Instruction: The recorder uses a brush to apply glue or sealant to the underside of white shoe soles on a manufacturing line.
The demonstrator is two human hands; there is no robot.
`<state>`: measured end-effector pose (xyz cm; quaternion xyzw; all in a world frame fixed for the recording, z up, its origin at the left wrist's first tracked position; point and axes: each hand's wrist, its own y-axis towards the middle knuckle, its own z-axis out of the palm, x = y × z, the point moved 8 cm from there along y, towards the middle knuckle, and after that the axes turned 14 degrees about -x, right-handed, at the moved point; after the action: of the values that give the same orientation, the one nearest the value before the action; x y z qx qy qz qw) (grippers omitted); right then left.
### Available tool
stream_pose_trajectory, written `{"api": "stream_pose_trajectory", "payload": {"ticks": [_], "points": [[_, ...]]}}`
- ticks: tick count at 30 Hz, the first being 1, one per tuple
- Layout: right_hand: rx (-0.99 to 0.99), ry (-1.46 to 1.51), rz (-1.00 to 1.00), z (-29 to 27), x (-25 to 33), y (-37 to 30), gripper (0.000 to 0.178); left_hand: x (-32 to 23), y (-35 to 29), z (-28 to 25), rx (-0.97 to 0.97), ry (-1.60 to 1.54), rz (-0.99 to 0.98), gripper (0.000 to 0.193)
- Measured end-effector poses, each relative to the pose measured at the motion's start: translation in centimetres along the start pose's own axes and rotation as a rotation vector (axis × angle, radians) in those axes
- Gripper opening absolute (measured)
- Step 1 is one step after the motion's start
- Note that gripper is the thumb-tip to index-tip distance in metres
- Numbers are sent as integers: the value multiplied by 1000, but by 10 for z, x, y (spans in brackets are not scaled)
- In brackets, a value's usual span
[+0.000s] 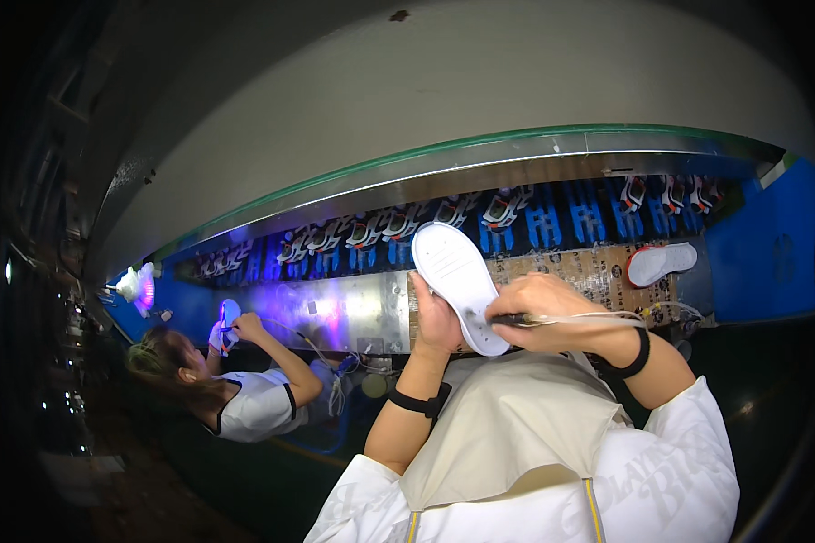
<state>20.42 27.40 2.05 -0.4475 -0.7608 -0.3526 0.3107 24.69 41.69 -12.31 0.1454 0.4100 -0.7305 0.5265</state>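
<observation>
L grip (436, 319) holds grooved wht sole (453, 269); R grip (548, 308), slim dk tool (513, 319).

1 white sole (448, 261), 1 red-edged sole (665, 263), 2 wristbands (414, 404), 1 co-worker (261, 407)

The white sole (445, 258) hides most fingers of the left hand (436, 321), while the right hand (548, 308) covers part of the dark tool (513, 319), whose tip is too small to make out. Far left, the racked shoes (225, 261) blur together, and details of the piece (231, 312) at the co-worker's (258, 398) hands are unclear. The lower edge cuts off the wearer's white shirt (507, 518).
</observation>
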Motion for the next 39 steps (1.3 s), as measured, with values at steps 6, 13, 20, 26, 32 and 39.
{"api": "stream_pose_trajectory", "payload": {"ticks": [6,13,20,26,32,39], "points": [[-678,167,-61,-45,-10,12,29,4,-6,21,164,-80,-13,68],[-393,330,-343,-17,3,20,30,0,-17,25,181,-99,19,75],[-175,213,-463,-10,14,11,27,-16,-11,34,168,-50,103,68],[-431,159,-390,-25,12,11,23,-28,-4,34,130,-103,145,72],[-497,40,-334,-37,22,3,33,-49,-18,70,173,-365,27,80],[-169,275,-341,-22,33,4,30,-74,-13,69,381,-286,30,82]]}}
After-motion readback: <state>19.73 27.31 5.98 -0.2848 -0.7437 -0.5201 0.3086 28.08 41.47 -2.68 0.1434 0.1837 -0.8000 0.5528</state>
